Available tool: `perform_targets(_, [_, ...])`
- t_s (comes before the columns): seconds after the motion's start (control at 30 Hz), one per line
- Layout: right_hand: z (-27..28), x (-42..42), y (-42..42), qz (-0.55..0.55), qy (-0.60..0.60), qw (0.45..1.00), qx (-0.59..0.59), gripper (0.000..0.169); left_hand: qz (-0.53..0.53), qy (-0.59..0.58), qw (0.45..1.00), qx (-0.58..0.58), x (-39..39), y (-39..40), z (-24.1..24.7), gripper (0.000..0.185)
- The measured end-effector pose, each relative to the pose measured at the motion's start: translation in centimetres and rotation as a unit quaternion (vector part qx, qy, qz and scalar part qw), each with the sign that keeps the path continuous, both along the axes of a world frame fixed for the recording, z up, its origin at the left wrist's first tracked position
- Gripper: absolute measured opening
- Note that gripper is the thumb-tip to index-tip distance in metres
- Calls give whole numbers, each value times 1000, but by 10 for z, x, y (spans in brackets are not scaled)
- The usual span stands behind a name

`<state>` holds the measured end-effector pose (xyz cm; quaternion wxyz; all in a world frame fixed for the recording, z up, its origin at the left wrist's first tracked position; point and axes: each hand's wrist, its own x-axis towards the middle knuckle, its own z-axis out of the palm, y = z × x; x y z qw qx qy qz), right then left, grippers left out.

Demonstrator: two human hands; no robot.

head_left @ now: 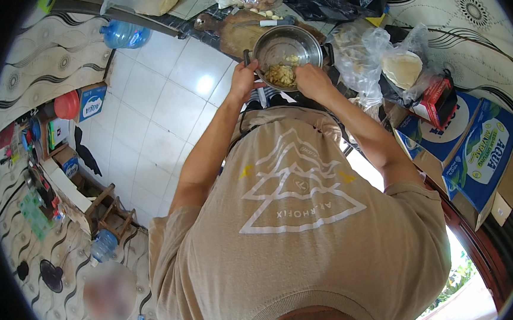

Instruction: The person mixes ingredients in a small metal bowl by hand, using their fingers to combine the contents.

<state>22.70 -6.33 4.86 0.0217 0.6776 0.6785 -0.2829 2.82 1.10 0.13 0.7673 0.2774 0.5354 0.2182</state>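
Observation:
A stainless steel pot (290, 39) is at the top middle, tilted towards me. My left hand (244, 80) grips it at its left side, near the black handle. Chopped pale yellow food (280, 74), perhaps garlic, lies along the pot's near side. My right hand (313, 81) reaches over the right rim, its curled fingers down at the food. Whether those fingers pinch anything is hidden. Behind the pot, a round wooden cutting board (238, 36) carries a knife with a white handle (275, 23). Several peeled garlic cloves (266, 14) are at its far edge.
Plastic bags of food (357, 55) crowd the counter on the right, beside blue cardboard boxes (480, 149). A black plastic bag (334, 4) sits behind the board. On the left are white floor tiles (154, 95) and a water jug (126, 35); a wooden stool (116, 219) stands farther back.

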Motion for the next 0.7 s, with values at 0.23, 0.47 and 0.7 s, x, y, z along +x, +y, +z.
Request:
perform_targets(0.23, [12, -14, -21, 22, 39, 999, 18, 27, -29, -4, 1000, 1, -3, 1, 2, 23])
perform_targets(0.47, [25, 1, 15, -39, -23, 999, 31, 22, -37, -3, 999, 2, -4, 1, 9, 27])
perform_targets(0.7, [-6, 4, 36, -36, -20, 997, -71, 32, -52, 4, 999, -4, -3, 3, 8, 27])
